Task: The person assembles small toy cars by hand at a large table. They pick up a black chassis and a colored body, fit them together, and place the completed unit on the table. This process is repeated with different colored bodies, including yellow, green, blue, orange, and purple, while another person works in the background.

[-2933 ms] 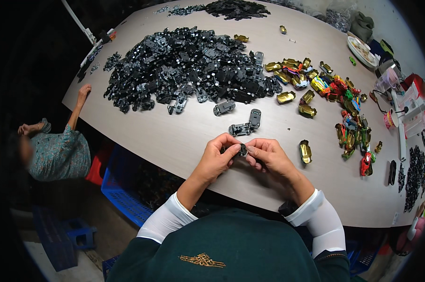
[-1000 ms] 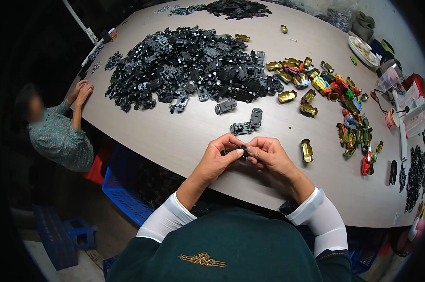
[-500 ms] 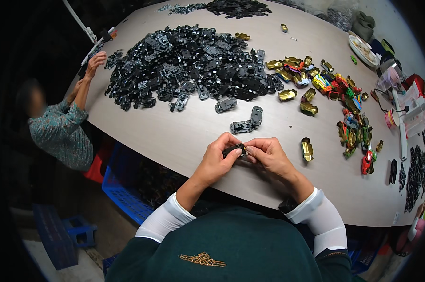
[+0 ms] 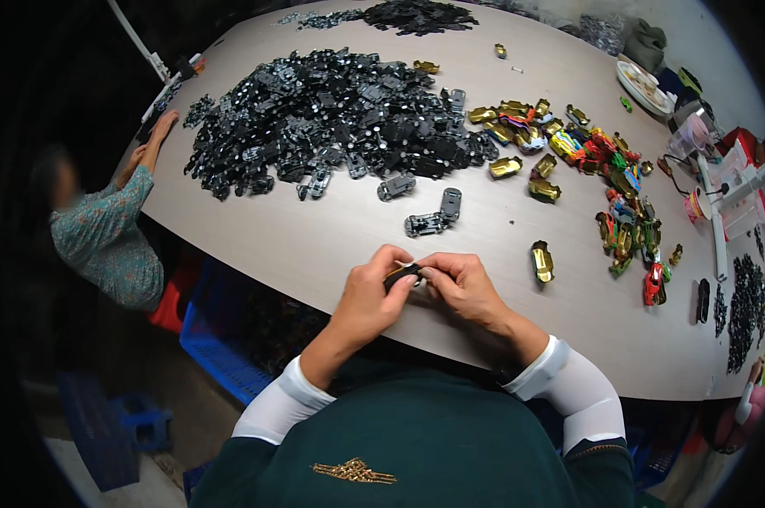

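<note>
A worker's left hand (image 4: 372, 296) and right hand (image 4: 465, 286) met at the near edge of a pale oval table (image 4: 331, 241), fingers of both closed together on one small black toy-car piece (image 4: 402, 273), held just above the tabletop. The step in hand appeared to be fitting or pressing parts of that piece together; the next move would likely call for a firm, even squeeze with the piece kept level. Just beyond the hands lay two loose grey chassis (image 4: 434, 216), and to the right a single gold car shell (image 4: 541, 261). Farther back spread a large heap of black chassis parts (image 4: 331, 118), with a scatter of coloured car shells (image 4: 602, 169) on the right. At the table's far left, another person (image 4: 103, 229) reached a hand onto the edge.
</note>
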Available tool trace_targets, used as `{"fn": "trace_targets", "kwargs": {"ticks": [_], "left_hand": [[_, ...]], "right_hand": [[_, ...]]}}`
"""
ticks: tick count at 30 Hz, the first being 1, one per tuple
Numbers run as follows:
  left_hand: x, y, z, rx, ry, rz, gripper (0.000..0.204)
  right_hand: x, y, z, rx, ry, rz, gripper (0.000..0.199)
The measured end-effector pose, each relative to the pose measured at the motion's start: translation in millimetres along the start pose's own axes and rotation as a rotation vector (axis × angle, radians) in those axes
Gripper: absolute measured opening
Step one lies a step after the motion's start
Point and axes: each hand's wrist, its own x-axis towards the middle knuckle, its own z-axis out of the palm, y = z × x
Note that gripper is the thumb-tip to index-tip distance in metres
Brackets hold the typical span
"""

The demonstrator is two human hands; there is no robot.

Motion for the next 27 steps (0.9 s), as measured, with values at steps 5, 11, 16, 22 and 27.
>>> {"fn": "trace_targets", "kwargs": {"ticks": [5, 11, 16, 22, 27], "left_hand": [[-41.4, -18.3, -79.2, 0.129, 0.086, -0.167, 0.02], [-111.2, -91.3, -170.3, 0.854, 0.407, -0.378, 0.024], [-87.5, -63.7, -149.7, 0.595, 0.485, -0.121, 0.03], [-14.4, -22.4, -75.3, -0.25, 0.063, -0.161, 0.023], [17.0, -7.6, -1.8, -0.613, -0.251, -0.162, 0.044]], "right_hand": [[2.1, -2.6, -22.4, -0.294, 0.141, -0.188, 0.009], [-4.5, -51.4, -71.3, -1.259, 0.495, -0.095, 0.034], [-21.4, -67.4, -98.1, -1.562, 0.349, 0.388, 0.041], [-14.2, -58.3, -93.4, -1.041, 0.132, 0.018, 0.033], [-5.1, -50.4, -52.6, -0.248, -0.039, -0.096, 0.036]]}}
